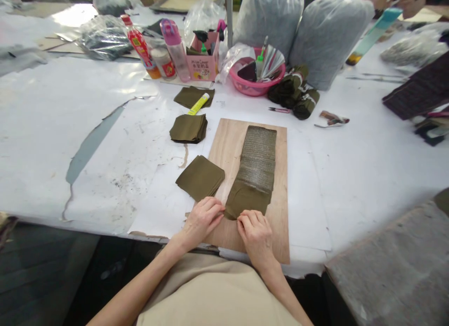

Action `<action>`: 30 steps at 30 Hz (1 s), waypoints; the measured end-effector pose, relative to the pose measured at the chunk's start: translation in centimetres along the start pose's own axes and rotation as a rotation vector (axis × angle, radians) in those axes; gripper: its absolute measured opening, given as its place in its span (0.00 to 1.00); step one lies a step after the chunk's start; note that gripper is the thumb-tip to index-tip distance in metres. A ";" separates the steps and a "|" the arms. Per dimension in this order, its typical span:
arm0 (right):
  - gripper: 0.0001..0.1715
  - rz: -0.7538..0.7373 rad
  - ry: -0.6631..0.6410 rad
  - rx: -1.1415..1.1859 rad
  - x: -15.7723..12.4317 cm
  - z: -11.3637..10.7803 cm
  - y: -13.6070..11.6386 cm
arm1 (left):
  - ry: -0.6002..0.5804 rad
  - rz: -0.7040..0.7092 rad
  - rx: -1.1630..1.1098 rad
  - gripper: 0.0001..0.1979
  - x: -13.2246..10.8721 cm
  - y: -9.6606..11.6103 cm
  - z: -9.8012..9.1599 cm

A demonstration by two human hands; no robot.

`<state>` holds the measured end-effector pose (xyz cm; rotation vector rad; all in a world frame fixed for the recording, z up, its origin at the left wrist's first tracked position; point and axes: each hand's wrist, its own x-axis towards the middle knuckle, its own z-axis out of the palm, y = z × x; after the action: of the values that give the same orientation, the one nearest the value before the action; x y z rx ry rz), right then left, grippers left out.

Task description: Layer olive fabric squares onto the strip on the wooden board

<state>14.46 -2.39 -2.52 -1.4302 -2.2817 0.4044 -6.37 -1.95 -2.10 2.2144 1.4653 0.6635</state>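
Observation:
An olive-green fabric piece lies at the near end of a column of overlapping fabric pieces on a wooden board. Whitish streaks mark the farther pieces in that column. My left hand is closed at the near left corner of the fabric piece, fingertips pinched together. On its near edge, my right hand has its fingers bent and pressed together. The fingertips partly hide the edge. A stack of olive fabric squares sits just beyond my left hand, overlapping the board's left edge.
Two more fabric stacks lie farther back, a yellow glue stick on the farther one. Behind stand a pink basin, a pink box, bottles and rolled dark fabric. Small snips lie near the basin.

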 end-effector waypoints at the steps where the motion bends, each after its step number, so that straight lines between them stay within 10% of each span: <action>1: 0.09 0.027 0.006 0.040 0.1 0.0 0.0 | 0.016 -0.006 -0.015 0.06 0.0 0.0 0.0; 8: 0.06 0.373 0.063 0.534 0.7 -1.1 0.9 | 0.106 0.026 0.024 0.09 -0.3 0.1 0.2; 15: 0.07 0.402 0.038 0.651 0.7 -1.4 1.5 | 0.010 0.355 0.286 0.11 2.4 0.4 1.4; 24: 0.07 0.370 -0.012 0.741 -0.9 -3.0 2.7 | -0.162 0.202 0.452 0.14 5.0 1.1 1.6; 30: 0.10 0.657 0.175 1.144 -2.7 -4.3 5.5 | -0.172 0.222 0.476 0.23 5.5 1.2 1.2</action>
<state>21.88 -2.34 -1.72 -1.3682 -0.9704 1.4062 -2.91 2.63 -1.45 2.7432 1.4107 0.1861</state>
